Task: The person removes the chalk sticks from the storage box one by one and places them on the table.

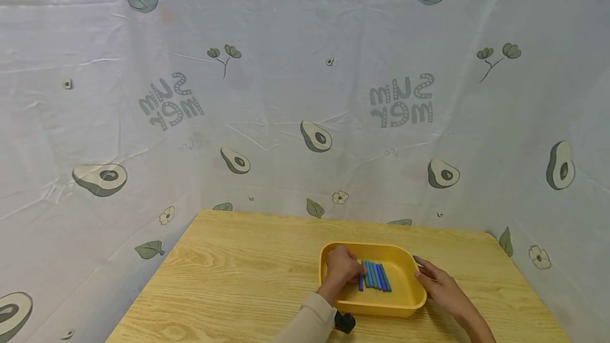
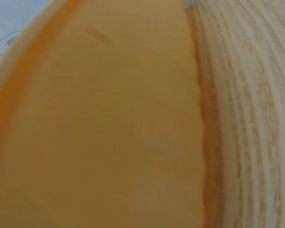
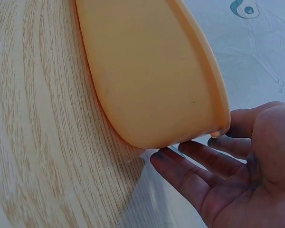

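Observation:
A row of several blue and green sticks (image 1: 378,276) lies in a shallow yellow plastic tray (image 1: 367,309); I cannot tell their material. My left hand (image 1: 341,267) reaches into the tray from the left, fingers bent. It holds the upper end of a dark blue stick (image 1: 360,283) at the row's left end; the fingertips are partly hidden. My right hand (image 1: 440,289) holds the tray's right side, thumb over the rim and other fingers against the outer wall. In the right wrist view the fingers (image 3: 180,178) touch the tray (image 3: 152,80) near its corner.
The tray stands on a light wood-grain table (image 1: 248,274). A pale sheet (image 1: 286,184) printed with avocados and leaves hangs behind the table and along both sides. A small black object (image 1: 344,322) sits at my left wrist. The left wrist view shows mostly the tray's outer wall (image 2: 109,123).

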`<state>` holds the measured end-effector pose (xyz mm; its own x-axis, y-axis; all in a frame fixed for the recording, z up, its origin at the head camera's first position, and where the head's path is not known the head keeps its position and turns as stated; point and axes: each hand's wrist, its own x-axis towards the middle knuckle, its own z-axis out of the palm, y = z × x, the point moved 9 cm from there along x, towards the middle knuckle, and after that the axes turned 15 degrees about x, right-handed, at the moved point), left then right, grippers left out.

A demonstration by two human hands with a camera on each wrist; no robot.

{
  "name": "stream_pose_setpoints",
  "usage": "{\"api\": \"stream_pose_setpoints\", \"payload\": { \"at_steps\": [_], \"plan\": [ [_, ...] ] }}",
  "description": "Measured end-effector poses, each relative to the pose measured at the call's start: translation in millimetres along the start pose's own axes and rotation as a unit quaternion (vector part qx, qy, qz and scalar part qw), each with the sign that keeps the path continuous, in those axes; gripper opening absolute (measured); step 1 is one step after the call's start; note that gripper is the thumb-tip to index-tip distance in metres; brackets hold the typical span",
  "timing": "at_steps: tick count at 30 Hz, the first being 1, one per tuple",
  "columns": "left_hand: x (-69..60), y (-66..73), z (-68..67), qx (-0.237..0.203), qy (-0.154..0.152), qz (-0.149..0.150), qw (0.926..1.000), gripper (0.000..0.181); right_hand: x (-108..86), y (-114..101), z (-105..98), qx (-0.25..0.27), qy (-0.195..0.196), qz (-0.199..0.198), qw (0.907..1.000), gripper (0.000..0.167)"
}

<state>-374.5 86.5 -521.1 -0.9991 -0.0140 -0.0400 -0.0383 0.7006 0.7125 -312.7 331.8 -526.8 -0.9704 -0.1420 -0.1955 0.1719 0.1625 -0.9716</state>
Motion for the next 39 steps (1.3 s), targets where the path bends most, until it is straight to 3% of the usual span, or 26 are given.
{"api": "stream_pose_setpoints", "payload": {
  "at_steps": [8,18,29,35,39],
  "plan": [
    [-1.0,-0.4,0.5,0.022,0.016,-0.001,0.9996,0.040,-0.1,1.0,-0.2,0.004,-0.004,-0.003,1.0000,0.065],
    [0.4,-0.8,3.4,0.028,0.010,0.000,0.9996,0.031,-0.1,-0.6,-1.7,-0.003,-0.009,-0.007,0.9999,0.065],
    [1.6,-3.8,5.1,-0.019,-0.019,-0.007,0.9996,0.027,-0.2,-1.8,-0.9,-0.004,-0.014,-0.010,0.9998,0.066],
    [0.8,-5.5,5.9,-0.051,-0.048,-0.026,0.9972,0.042,0.5,-1.3,-1.2,-0.010,-0.004,-0.004,0.9999,0.065],
    [-0.7,-6.4,4.7,-0.071,-0.060,-0.036,0.9950,0.034,-0.8,-2.5,-0.8,-0.013,-0.002,-0.008,0.9999,0.064]
  ]
}}
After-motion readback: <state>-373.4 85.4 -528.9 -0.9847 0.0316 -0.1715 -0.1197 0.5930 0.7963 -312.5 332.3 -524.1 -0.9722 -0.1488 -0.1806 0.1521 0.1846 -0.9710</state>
